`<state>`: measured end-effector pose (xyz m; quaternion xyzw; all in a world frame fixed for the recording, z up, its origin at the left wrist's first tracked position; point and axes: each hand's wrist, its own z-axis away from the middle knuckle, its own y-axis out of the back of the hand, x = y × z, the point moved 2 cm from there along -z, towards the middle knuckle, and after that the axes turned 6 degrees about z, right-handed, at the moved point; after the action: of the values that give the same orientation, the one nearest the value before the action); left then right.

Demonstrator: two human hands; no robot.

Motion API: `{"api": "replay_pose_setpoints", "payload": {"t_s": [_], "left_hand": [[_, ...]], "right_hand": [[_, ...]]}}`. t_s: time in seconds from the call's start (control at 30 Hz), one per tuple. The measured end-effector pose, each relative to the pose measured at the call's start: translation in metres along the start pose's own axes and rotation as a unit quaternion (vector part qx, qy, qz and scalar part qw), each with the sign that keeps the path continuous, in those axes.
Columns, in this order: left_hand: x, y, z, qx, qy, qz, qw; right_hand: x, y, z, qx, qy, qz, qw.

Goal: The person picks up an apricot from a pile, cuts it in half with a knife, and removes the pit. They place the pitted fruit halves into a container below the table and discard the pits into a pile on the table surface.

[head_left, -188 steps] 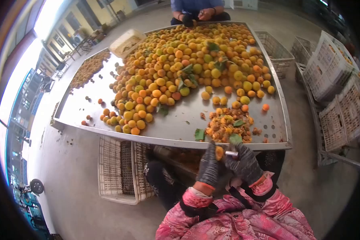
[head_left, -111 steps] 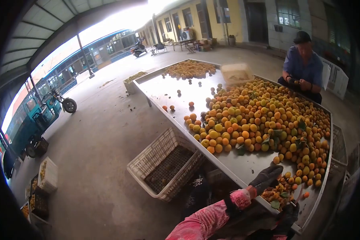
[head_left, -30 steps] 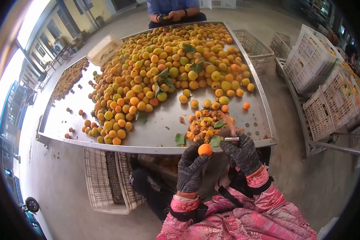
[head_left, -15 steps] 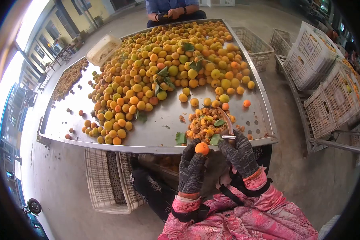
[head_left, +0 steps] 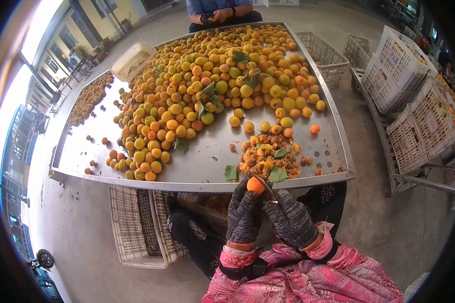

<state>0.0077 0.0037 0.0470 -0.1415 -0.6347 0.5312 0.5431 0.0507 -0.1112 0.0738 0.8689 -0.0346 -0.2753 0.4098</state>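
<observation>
An orange apricot is pinched in the fingertips of my left hand, which wears a dark grey knit glove. My right hand, gloved the same way, is closed on a curved knife. Its blade lies along the right side of the apricot, overlapping it; the handle is mostly hidden by the fingers. Just beyond my hands, on the metal table, is a pile of cut apricot pieces with green leaves among them. A large heap of whole apricots spreads behind it.
Across the table sits a person with hands together. A pale plastic tub stands at the table's left edge. Below the near edge is a crate. Crates of fruit are stacked on a cart at right.
My right hand has come down and left, turning the knife so its blade now meets the apricot. My left hand stays nearly in place with the fruit.
</observation>
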Motion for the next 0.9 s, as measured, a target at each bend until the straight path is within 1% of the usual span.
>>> {"api": "replay_pose_setpoints", "payload": {"t_s": [0.03, 0.1, 0.17, 0.2, 0.27, 0.33, 0.4, 0.47, 0.5, 0.57, 0.63, 0.67, 0.73, 0.8, 0.83, 0.87, 0.9], "left_hand": [[0.000, -0.001, 0.001, 0.000, 0.000, 0.000, 1.000], [-0.001, 0.000, 0.002, 0.030, 0.007, 0.006, 1.000], [-0.001, 0.000, 0.001, 0.038, 0.016, -0.004, 0.999], [-0.001, 0.001, 0.001, 0.046, 0.024, -0.016, 0.999], [-0.002, 0.004, 0.001, 0.049, 0.016, -0.022, 0.998], [-0.002, 0.010, 0.001, 0.051, 0.008, -0.030, 0.998], [-0.003, 0.017, 0.002, 0.048, 0.004, -0.077, 0.996], [-0.002, 0.021, 0.004, 0.048, 0.009, -0.101, 0.994], [-0.002, 0.021, 0.004, 0.048, 0.012, -0.125, 0.991], [0.003, 0.014, 0.006, 0.049, 0.022, -0.132, 0.990], [0.007, 0.011, 0.004, 0.050, 0.030, -0.138, 0.989], [0.010, 0.011, 0.003, 0.034, 0.033, -0.151, 0.987], [0.017, 0.012, 0.002, 0.018, 0.037, -0.164, 0.986], [0.023, 0.011, 0.001, -0.011, 0.083, -0.184, 0.979], [0.021, 0.007, 0.002, -0.011, 0.083, -0.185, 0.979], [0.017, 0.003, 0.003, 0.013, 0.049, -0.177, 0.983], [0.013, -0.001, 0.003, 0.038, 0.014, -0.170, 0.985]], "right_hand": [[0.001, -0.002, 0.001, -0.004, -0.014, -0.007, 1.000], [0.003, -0.006, 0.003, -0.010, -0.028, -0.014, 0.999], [0.003, -0.008, 0.005, -0.001, 0.027, 0.037, 0.999], [0.005, -0.008, 0.005, -0.002, 0.028, 0.038, 0.999], [0.005, -0.008, 0.007, 0.013, 0.084, 0.089, 0.992], [0.007, -0.008, 0.009, 0.011, 0.091, 0.094, 0.991], [0.007, -0.007, 0.008, 0.008, 0.097, 0.098, 0.990], [0.010, -0.004, 0.003, -0.055, 0.042, -0.028, 0.997], [0.014, -0.005, 0.002, -0.055, 0.041, -0.027, 0.997], [0.023, -0.010, 0.003, -0.083, 0.099, -0.002, 0.992], [0.023, -0.009, 0.003, -0.096, 0.089, -0.006, 0.991], [0.024, -0.008, 0.003, -0.110, 0.078, -0.010, 0.991], [0.028, -0.005, -0.002, -0.125, 0.090, -0.035, 0.987], [0.030, -0.003, -0.005, -0.137, 0.100, -0.060, 0.984], [0.029, -0.002, -0.007, -0.112, 0.120, -0.024, 0.986], [0.028, -0.002, -0.009, -0.086, 0.141, 0.011, 0.986], [0.026, -0.005, -0.006, -0.085, 0.142, 0.011, 0.986]]}}
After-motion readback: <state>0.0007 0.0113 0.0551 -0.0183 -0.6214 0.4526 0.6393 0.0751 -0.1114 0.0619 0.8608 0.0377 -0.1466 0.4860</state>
